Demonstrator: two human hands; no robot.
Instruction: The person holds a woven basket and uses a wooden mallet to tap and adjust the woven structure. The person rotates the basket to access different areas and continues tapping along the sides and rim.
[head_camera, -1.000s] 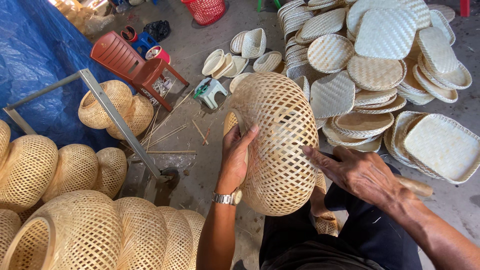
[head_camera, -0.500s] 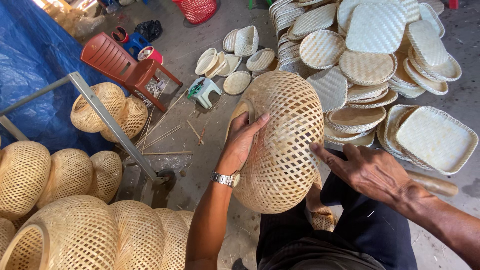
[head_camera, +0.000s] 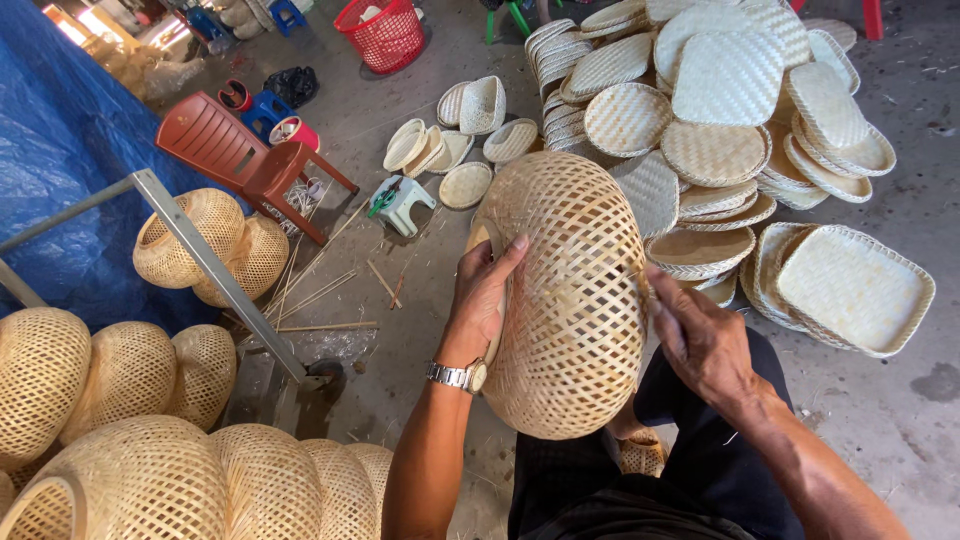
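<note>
Bamboo strips woven in an open lattice form the rounded lampshade (head_camera: 565, 295), which is held upright over the lap, its long axis running away from the body. It is clasped between both hands: the left hand (head_camera: 482, 295) is spread flat against its left flank, while the right hand (head_camera: 700, 340) is pressed to the right side, fingertips pinching at the weave. Flat woven trays (head_camera: 715, 150) are piled beyond.
</note>
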